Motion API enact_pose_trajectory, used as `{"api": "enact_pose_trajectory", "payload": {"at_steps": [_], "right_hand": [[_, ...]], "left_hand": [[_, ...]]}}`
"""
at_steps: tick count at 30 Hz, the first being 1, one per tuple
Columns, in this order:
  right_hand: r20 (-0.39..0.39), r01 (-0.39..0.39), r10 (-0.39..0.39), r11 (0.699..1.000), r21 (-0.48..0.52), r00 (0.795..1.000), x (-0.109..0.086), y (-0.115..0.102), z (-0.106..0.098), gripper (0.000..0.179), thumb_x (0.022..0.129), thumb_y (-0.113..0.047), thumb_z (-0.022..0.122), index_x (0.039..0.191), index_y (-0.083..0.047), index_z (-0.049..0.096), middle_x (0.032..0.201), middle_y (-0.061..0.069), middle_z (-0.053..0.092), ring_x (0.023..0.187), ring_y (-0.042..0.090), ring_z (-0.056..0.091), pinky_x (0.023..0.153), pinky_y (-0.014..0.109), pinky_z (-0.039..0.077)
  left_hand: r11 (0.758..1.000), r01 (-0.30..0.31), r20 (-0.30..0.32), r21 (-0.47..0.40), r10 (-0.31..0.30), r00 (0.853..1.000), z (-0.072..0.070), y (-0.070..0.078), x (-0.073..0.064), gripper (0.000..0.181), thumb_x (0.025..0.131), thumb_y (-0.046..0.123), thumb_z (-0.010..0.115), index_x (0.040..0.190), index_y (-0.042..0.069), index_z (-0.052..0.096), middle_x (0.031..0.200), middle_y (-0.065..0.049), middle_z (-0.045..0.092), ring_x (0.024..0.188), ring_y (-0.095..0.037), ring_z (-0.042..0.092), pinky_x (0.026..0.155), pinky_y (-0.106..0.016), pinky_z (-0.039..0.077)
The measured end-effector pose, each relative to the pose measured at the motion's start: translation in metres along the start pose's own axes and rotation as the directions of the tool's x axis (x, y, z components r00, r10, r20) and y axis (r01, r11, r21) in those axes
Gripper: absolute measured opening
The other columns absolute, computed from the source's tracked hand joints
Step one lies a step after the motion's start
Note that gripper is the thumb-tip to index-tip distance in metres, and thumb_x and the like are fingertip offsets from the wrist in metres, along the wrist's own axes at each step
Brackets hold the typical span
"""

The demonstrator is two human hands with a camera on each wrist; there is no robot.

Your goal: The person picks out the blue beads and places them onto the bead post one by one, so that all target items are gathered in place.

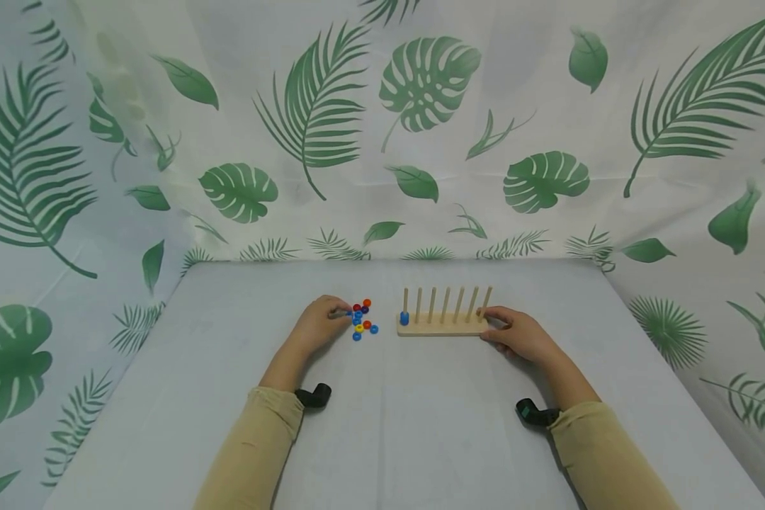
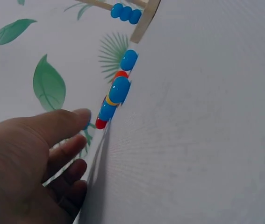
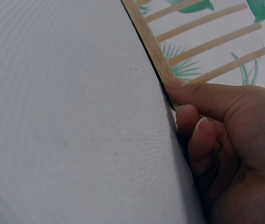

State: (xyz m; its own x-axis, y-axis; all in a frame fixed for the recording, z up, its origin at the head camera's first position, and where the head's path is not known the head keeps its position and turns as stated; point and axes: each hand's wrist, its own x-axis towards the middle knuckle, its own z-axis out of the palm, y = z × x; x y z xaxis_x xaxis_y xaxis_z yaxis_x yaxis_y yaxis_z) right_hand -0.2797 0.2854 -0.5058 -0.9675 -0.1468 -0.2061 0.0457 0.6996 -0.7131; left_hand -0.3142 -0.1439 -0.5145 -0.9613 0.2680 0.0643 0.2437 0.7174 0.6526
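Observation:
A wooden peg rack stands on the table, its upright pegs in a row. Three blue beads are stacked on its leftmost peg. My right hand grips the rack's right end, thumb on the base edge in the right wrist view and fingers curled beside it. Left of the rack lies a loose group of blue, red, orange and yellow beads. At the left edge of this group, my left hand pinches a blue bead between thumb and forefinger; the fingertips mostly hide it.
A pale cloth covers the table. Behind it hangs a leaf-patterned curtain, which continues along both sides. Black wrist mounts sit at both sleeve cuffs. The rack's other pegs are bare.

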Motion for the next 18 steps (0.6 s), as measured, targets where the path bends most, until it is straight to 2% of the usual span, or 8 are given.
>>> {"api": "enact_pose_trajectory", "payload": {"at_steps": [9, 18], "right_hand": [[0.002, -0.001, 0.001, 1.0, 0.006, 1.0, 0.001, 0.0, 0.001, 0.061, 0.09, -0.034, 0.072, 0.143, -0.014, 0.049, 0.068, 0.003, 0.062, 0.061, 0.017, 0.056, 0.055, 0.032, 0.049], [-0.001, -0.01, 0.01, 1.0, 0.007, 1.0, 0.0, 0.001, 0.0, 0.06, 0.09, -0.033, 0.072, 0.143, -0.016, 0.05, 0.069, 0.004, 0.062, 0.061, 0.017, 0.057, 0.056, 0.032, 0.049]], "left_hand": [[1.0, 0.017, -0.001, -0.014, -0.017, 1.0, -0.008, 0.02, 0.006, 0.024, 0.096, 0.034, 0.065, 0.117, 0.024, 0.069, 0.131, -0.001, 0.06, 0.119, -0.024, 0.057, 0.101, -0.045, 0.048], [0.999, -0.009, 0.013, -0.033, 0.01, 1.0, -0.018, 0.047, 0.013, 0.026, 0.096, 0.035, 0.065, 0.118, 0.024, 0.069, 0.124, 0.001, 0.064, 0.113, -0.021, 0.059, 0.096, -0.044, 0.05]]}}
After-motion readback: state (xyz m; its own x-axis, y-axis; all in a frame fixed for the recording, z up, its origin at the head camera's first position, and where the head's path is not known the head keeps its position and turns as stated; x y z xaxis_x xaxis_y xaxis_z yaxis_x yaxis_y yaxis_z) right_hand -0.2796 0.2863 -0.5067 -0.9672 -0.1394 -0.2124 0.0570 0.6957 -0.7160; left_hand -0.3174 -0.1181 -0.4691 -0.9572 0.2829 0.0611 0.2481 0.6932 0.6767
